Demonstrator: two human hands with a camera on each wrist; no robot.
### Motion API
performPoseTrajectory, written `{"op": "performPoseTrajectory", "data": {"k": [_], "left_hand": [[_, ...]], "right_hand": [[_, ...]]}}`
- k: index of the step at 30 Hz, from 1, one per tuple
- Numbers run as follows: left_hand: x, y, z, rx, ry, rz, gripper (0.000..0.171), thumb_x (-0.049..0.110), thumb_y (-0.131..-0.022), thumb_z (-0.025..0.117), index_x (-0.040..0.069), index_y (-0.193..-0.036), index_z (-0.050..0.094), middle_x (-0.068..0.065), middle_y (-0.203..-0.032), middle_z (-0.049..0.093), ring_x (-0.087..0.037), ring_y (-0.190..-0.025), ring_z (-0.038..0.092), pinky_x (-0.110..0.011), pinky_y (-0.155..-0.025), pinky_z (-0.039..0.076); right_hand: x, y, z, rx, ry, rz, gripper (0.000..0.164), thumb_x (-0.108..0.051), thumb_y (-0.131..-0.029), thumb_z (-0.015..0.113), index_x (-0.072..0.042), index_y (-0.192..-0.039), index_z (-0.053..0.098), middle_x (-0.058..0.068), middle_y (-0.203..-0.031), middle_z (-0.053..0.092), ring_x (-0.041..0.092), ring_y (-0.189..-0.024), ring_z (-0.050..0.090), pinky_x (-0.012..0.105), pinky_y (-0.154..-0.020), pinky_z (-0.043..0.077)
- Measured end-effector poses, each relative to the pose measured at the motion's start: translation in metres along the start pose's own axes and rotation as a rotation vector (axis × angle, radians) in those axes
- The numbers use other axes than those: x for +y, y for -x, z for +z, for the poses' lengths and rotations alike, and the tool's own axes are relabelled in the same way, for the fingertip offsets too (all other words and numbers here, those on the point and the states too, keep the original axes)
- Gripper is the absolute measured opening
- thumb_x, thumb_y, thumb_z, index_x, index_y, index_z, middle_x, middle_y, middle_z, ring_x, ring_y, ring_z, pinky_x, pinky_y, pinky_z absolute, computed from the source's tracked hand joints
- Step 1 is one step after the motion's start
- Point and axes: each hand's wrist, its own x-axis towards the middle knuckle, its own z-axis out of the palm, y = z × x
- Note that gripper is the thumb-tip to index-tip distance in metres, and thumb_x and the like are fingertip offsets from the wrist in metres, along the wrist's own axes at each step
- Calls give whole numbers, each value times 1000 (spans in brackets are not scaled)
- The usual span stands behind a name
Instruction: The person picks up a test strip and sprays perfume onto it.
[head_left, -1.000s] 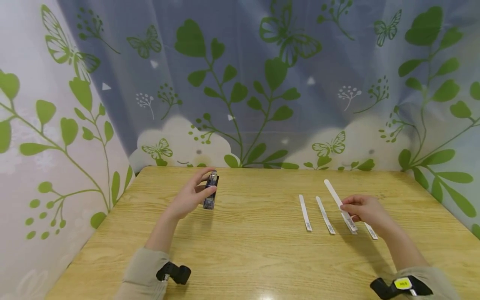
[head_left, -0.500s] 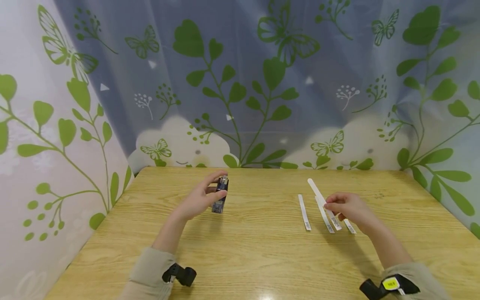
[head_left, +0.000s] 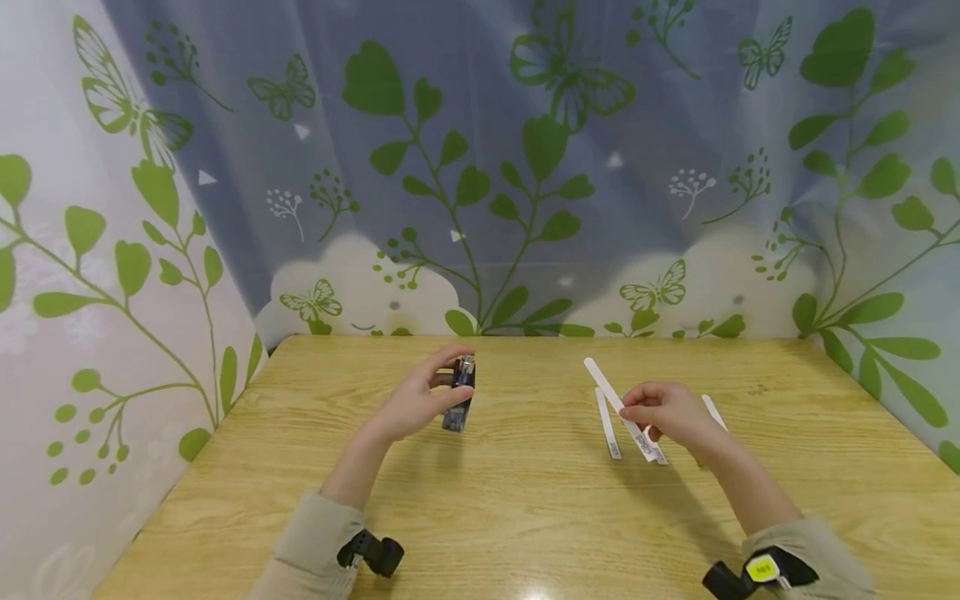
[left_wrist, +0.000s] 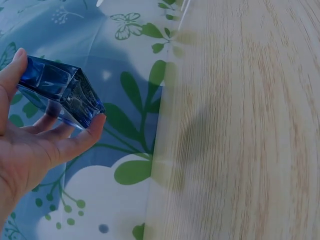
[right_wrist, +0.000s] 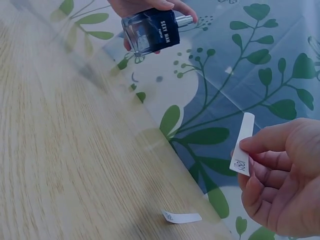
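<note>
Clearly raised above the bench (head_left: pixel 517 517), a dark glass bottle (head_left: pixel 457 407) with a silver sprayer leans slightly in the left hand (head_left: pixel 416 406). That grip is closed around it, one fingertip at the sprayer; lettering reading "SEXY MAN" shows in the right wrist view. Well apart from it, the right hand (head_left: pixel 671 412) pinches a white strip (head_left: pixel 606 389) in the air between thumb and fingers, its grip closed down to the strip's thickness, printed end toward the person. On the bench lie one loose strip (head_left: pixel 609 429), a second loose strip (head_left: pixel 661 456) partly hidden by the right hand, and a third loose strip (head_left: pixel 715 412) beyond the right wrist. Behind hangs a blue curtain (head_left: pixel 480 100) with green leaves and butterflies.
</note>
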Motion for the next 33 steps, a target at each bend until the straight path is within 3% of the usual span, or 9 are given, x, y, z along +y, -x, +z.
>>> {"op": "performPoseTrajectory", "data": {"k": [6,14,23,33], "left_hand": [[4,-2,6,-1,-67,39,56,22,-91,62,18,-141,39,-13,-138,38,-34,-119,45,-43,-85,46],[7,-5,14,-2,-81,48,56,22,-90,63,18,-141,40,-11,-140,37,-34,-119,45,-39,-83,48],[15,-6,20,-39,-194,118,53,21,-91,62,10,-139,41,-15,-136,42,-32,-116,47,-46,-96,38],[10,-12,24,-62,-239,189,51,21,-91,61,8,-137,43,-11,-135,44,-24,-115,46,-40,-95,38]], "right_hand": [[-4,0,6,-11,-65,16,25,-13,-88,63,7,-102,57,4,-73,56,15,-63,52,31,-61,50],[-14,-1,16,-50,-118,-4,25,-12,-88,64,9,-101,56,4,-74,60,15,-66,55,30,-60,51],[-17,-2,26,-75,-139,-24,20,-8,-87,63,9,-97,57,6,-72,62,15,-62,56,31,-57,50],[-22,0,33,-101,-133,-19,18,-7,-87,63,7,-96,58,4,-70,61,14,-56,53,30,-54,49]]}}
